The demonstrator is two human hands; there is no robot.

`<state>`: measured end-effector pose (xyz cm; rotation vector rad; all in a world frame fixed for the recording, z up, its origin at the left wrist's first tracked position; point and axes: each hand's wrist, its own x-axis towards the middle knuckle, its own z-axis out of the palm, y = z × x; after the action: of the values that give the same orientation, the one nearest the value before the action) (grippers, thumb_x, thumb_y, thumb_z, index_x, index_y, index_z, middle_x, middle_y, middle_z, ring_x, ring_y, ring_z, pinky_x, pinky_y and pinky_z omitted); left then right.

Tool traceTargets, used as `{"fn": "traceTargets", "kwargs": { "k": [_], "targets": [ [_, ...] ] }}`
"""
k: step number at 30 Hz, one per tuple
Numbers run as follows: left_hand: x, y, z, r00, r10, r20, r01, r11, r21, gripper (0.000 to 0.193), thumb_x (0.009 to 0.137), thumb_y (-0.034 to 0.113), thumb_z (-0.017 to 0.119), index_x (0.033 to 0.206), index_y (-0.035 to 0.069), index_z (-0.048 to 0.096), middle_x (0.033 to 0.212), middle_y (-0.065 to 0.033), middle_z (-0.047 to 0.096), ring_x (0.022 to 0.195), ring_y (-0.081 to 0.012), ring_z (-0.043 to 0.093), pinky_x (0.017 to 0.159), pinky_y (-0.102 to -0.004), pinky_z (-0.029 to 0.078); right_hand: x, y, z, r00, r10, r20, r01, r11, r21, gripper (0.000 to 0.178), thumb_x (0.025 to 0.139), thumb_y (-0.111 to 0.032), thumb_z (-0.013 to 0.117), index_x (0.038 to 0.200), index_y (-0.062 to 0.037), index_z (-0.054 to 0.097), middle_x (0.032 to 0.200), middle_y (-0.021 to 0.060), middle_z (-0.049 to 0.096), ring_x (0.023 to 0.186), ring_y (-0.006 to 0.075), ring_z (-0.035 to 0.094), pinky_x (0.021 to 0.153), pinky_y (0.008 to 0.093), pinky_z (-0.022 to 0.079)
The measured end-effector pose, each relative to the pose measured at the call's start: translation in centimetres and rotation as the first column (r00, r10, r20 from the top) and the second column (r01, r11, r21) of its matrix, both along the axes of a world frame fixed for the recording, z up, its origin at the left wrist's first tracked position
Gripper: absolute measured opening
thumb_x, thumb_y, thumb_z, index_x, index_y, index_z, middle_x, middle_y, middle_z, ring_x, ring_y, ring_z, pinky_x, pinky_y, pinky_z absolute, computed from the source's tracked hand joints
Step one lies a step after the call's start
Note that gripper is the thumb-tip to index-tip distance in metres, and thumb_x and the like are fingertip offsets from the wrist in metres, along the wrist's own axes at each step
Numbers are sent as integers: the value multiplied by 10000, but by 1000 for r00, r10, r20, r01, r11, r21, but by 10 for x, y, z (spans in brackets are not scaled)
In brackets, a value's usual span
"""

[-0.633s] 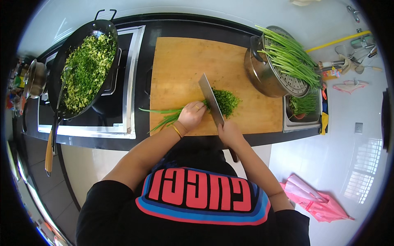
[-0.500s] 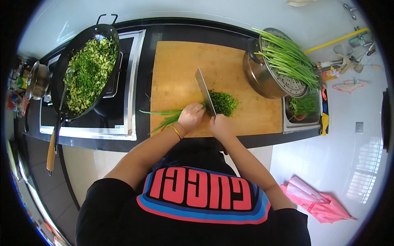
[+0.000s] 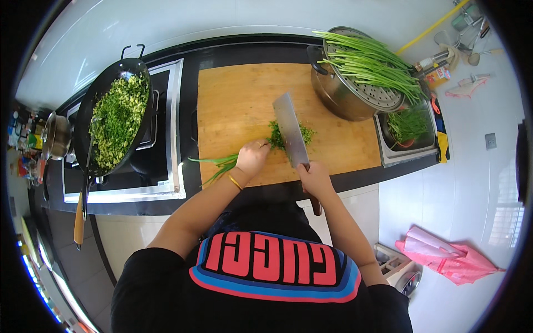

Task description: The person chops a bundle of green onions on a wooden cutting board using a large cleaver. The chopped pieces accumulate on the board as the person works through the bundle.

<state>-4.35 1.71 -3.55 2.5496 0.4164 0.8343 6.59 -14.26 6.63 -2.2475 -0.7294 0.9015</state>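
Note:
My right hand point(image 3: 315, 177) is wrapped round the wooden handle of a cleaver point(image 3: 290, 127), its broad blade tilted flat-side toward me over the chopped greens. My left hand point(image 3: 254, 157) is closed on a bunch of garlic chives point(image 3: 222, 162); the stalks trail out to the left under the wrist. Its fingertips reach the left edge of a small heap of chopped chives point(image 3: 275, 135), partly hidden by the blade. All this lies on a large wooden cutting board point(image 3: 239, 100).
On the left, a wok point(image 3: 143, 100) of chopped greens and yellow bits sits on the stove, its wooden-handled spatula point(image 3: 79, 225) sticking out. A steel pot point(image 3: 341, 94) at right bears long chives point(image 3: 372, 61) on a perforated lid. Beyond is a sink point(image 3: 391, 158) with more greens.
The cleaver has shifted right, away from my left fingers, and its blade has turned to show its flat side. My left hand has moved slightly left. The whole view has shifted a little.

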Motion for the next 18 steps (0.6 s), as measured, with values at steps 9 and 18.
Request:
{"fn": "traceTargets", "kwargs": {
  "k": [9, 18],
  "targets": [
    [-2, 13, 28, 997, -14, -75, -17, 919, -395, 259, 667, 139, 720, 870, 1, 640, 968, -123, 631, 840, -273, 618, 745, -325, 502, -7, -12, 4, 971, 124, 205, -114, 992, -58, 337, 818, -237, 512, 705, 72, 583, 659, 275, 560, 676, 423, 580, 614, 449, 457],
    [-11, 47, 47, 982, -116, -149, -13, 746, -665, 221, 723, 147, 694, 884, 2, 655, 934, -136, 642, 849, -259, 623, 767, -320, 498, -6, -11, -2, 982, 94, 165, -87, 995, -45, 324, 814, -234, 514, 714, 66, 584, 665, 271, 563, 686, 424, 578, 628, 449, 457]
  ]
}}
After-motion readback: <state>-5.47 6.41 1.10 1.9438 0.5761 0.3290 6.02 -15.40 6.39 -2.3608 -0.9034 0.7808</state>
